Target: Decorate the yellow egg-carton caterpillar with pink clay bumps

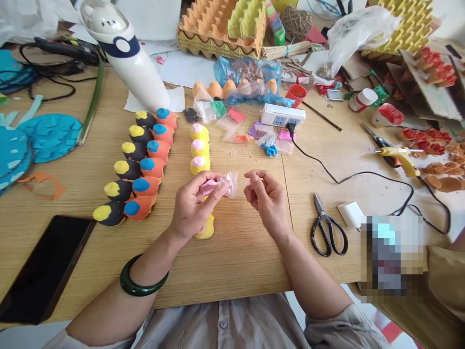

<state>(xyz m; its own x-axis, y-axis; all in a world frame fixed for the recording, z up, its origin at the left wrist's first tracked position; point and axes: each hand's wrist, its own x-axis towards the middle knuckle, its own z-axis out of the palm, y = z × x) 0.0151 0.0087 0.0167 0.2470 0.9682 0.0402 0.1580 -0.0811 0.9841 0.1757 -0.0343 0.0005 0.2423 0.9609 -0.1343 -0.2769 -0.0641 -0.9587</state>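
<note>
A small clear bag of pink clay (229, 183) is pinched in my left hand (196, 201), above a column of yellow egg-carton cups. My right hand (267, 198) is a short way to its right, thumb and fingertips pressed together on a small bit of pink clay. The upper yellow cups (199, 149) carry pink caps; a lower yellow cup (206, 228) shows below my left hand, and the part between is hidden. Further left stand a row of black cups with yellow caps (127, 169) and a row of orange-red cups with blue caps (152, 166).
Black scissors (329, 228) and a white charger (350, 214) lie right of my right arm. A cable runs from the power strip (283, 116). A phone (47, 269) lies at left, a white bottle (131, 63) stands behind, and a glue gun (401, 157) is at right.
</note>
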